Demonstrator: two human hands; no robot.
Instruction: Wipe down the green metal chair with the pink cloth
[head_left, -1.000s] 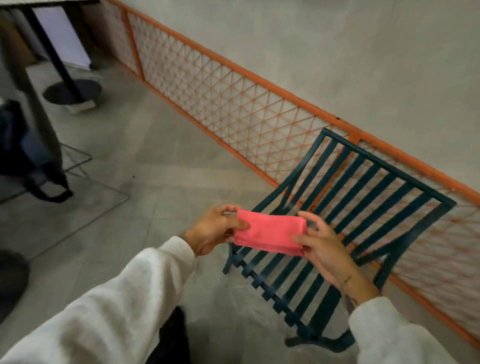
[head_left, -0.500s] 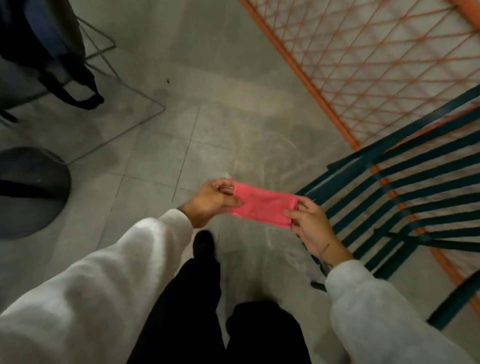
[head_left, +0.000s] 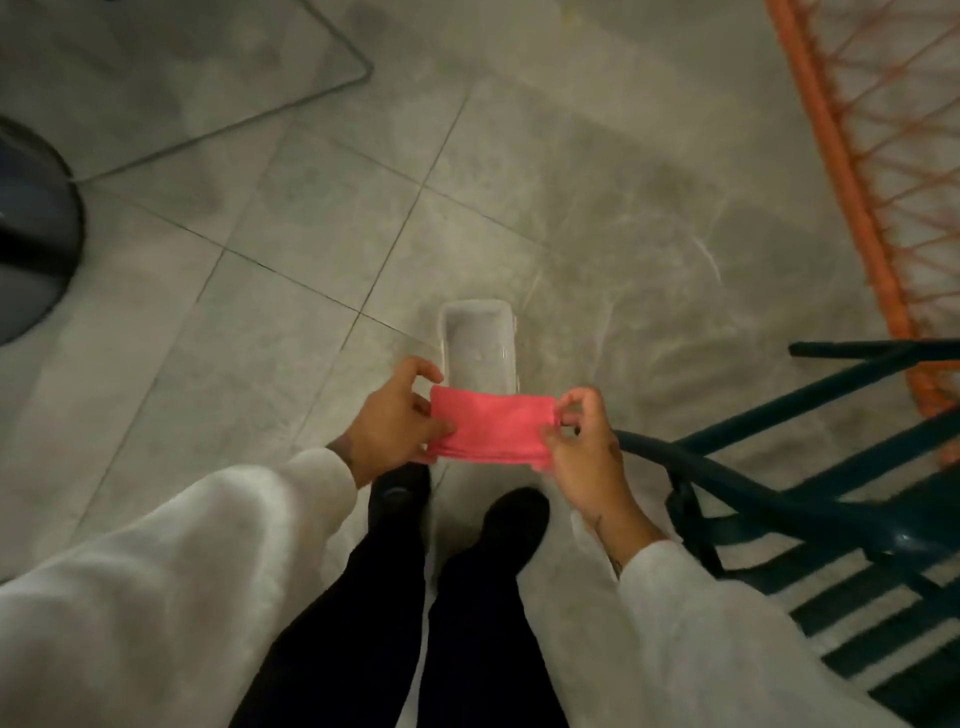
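readable text: none | pink cloth (head_left: 491, 426): no print legible | clear tub (head_left: 478, 338) on floor (head_left: 311, 234): no label legible | dark ink marks on left wrist (head_left: 345, 449) and right wrist (head_left: 602, 525): too blurred to read

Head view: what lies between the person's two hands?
A folded pink cloth, gripped at each end by the left hand and right hand, in the head view.

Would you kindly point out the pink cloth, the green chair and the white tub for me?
pink cloth (head_left: 491, 426), head view, middle of its folded top face.
green chair (head_left: 779, 501), head view, on its curved near rail.
white tub (head_left: 478, 338), head view, bare inside floor.
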